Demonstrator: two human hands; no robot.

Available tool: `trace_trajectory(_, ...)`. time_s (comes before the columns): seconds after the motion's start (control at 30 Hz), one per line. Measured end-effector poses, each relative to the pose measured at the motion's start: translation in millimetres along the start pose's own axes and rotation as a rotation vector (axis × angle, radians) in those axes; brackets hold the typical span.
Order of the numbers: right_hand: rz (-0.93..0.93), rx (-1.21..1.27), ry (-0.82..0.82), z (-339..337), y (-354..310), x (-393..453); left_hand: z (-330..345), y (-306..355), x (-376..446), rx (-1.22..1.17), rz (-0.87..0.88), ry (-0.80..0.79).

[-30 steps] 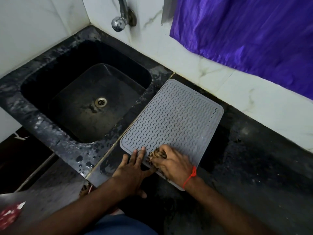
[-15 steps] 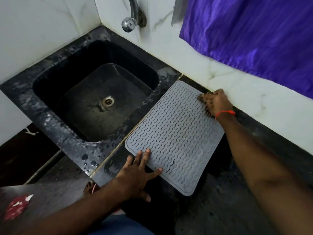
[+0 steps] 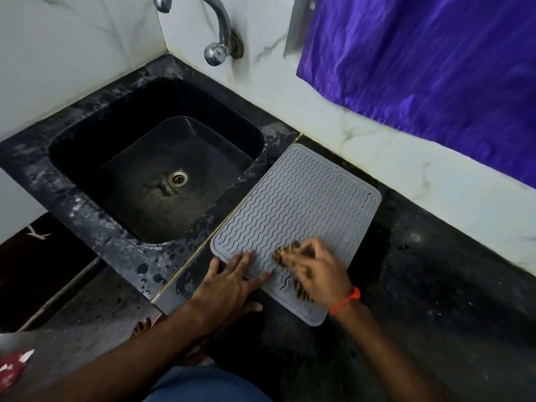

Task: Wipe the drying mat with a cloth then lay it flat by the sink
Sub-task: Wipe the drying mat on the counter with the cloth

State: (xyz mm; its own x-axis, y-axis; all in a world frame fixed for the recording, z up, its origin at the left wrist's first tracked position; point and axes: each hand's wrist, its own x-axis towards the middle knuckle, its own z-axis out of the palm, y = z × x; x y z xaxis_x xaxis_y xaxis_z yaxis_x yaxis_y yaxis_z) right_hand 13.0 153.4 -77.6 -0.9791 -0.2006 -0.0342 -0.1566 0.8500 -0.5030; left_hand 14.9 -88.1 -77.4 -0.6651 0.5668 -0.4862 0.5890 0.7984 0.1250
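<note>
A grey drying mat [image 3: 298, 204] with wavy ridges lies flat on the black counter, right of the sink [image 3: 156, 175]. My left hand [image 3: 232, 280] presses flat with spread fingers on the mat's near left corner. My right hand [image 3: 316, 271], with a red thread at the wrist, is closed on a small brown cloth [image 3: 285, 252] and presses it on the near part of the mat. Motion blur smears the right hand and most of the cloth is hidden under it.
A chrome tap [image 3: 216, 50] sticks out of the white marble wall above the sink. A purple curtain [image 3: 429, 62] hangs at the upper right. The counter [image 3: 435, 280] stretches right of the mat. The wet counter front edge [image 3: 156, 297] drops to the floor at left.
My right hand with the cloth has swept from the mat's far right corner back to its near end. The left hand has stayed on the near left corner.
</note>
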Motion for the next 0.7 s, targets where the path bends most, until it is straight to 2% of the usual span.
trace_trajectory(0.07, -0.017, 0.017, -0.038, 14, -11, -25, 4, 4, -2, 0.017, 0.035, -0.02)
trace_trajectory(0.17, -0.078, -0.112, -0.044, 27, -19, -41, 7, 12, -4, 0.057, 0.05, -0.09)
trace_trajectory(0.37, -0.103, -0.283, -0.082, 21, 11, -17, -3, 18, -2, 0.155, 0.063, -0.202)
trace_trajectory(0.43, 0.013, -0.225, -0.046, 7, 32, 8, -6, 19, -3, 0.146, 0.063, -0.23)
trace_trajectory(0.5, 0.135, -0.147, 0.056, -11, 62, 37, -7, 20, -3, 0.129, 0.062, -0.244)
trace_trajectory(0.57, 0.247, -0.223, 0.13, -33, 99, 68, -9, 21, -3, 0.117, 0.062, -0.248)
trace_trajectory(0.63, 0.397, -0.207, 0.139, -57, 127, 92, -9, 20, -5, 0.117, 0.062, -0.251)
trace_trajectory(0.7, 0.457, -0.265, 0.135, -72, 144, 104, -9, 19, -6, 0.124, 0.064, -0.247)
